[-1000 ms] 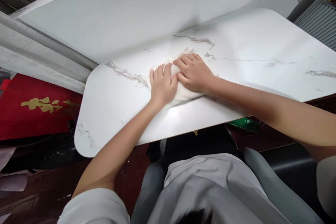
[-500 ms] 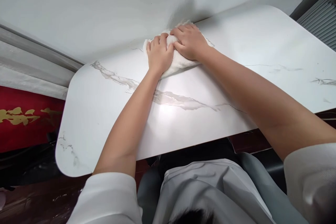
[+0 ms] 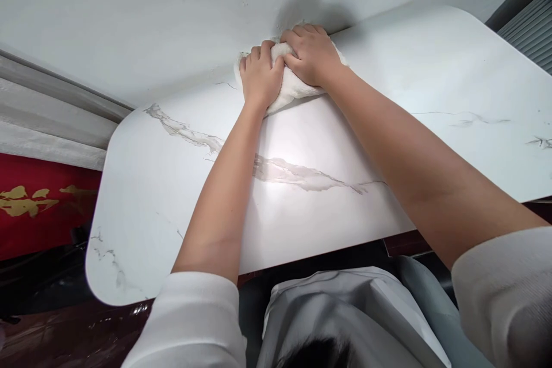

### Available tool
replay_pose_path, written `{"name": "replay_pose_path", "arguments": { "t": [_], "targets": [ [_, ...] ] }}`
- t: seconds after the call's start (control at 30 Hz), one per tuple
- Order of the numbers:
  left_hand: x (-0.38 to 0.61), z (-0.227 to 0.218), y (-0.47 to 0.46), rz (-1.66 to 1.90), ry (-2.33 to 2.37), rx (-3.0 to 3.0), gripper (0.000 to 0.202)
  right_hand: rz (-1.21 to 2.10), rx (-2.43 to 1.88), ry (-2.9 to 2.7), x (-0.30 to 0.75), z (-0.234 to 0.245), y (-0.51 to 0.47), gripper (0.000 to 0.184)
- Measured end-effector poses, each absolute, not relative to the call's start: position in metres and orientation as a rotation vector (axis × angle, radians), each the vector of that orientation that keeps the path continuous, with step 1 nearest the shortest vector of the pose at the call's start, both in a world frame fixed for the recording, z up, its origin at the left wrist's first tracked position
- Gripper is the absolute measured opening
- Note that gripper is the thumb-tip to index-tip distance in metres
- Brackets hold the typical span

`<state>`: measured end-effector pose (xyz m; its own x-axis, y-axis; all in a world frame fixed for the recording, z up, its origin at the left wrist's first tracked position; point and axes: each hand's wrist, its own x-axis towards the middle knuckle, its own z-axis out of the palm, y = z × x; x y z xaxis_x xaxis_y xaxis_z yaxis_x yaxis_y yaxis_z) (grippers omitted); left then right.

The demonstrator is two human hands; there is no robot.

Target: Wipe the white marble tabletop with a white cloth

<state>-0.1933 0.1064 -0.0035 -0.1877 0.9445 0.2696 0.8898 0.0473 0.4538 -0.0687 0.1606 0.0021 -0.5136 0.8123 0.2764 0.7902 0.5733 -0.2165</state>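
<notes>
Cloth (image 3: 297,86) under two hands at the back of the table

The white cloth lies bunched up on the white table (image 3: 310,224), at the far side, right by the pale wall (image 3: 172,11). The left hand (image 3: 261,76) is palm down on the left part of the cloth, with its fingers a little apart and bent over the far side. The right hand (image 3: 311,56) is palm down on the right part, its fingers bent too. Neither hand is spread wide. The palms are hidden, so one cannot tell if the hands squeeze the cloth or just press on it. The two thumbs point at each other and are close together, and a bit of cloth puffs up between the hands.

Both arms reach long across the table. A dark shadow (image 3: 313,11) falls on the wall just past the right hand. Grey-brown streaks (image 3: 297,173) run over the table top. To the left, below the table top, is something red (image 3: 47,236) with gold marks (image 3: 26,206). At the far right is something grey with ridges (image 3: 531,29).
</notes>
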Motion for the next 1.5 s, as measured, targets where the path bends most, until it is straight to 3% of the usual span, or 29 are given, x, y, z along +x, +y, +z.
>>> {"name": "replay_pose_path", "arguments": {
  "t": [0.33, 1.13, 1.5],
  "targets": [
    [-0.177, -0.010, 0.069, 0.794, 2.242, 1.948, 0.044, 0.099, -1.185, -2.489, -0.050, -0.007, 0.125, 0.040],
    [-0.087, -0.001, -0.123, 0.574, 1.985, 2.231, 0.048, -0.126, -1.136, -2.416, 0.062, -0.007, -0.085, 0.049],
    [-0.075, 0.002, -0.101, 0.549, 1.981, 2.225, 0.047, -0.095, -1.157, -2.444, 0.069, -0.002, -0.062, 0.048]
  ]
}}
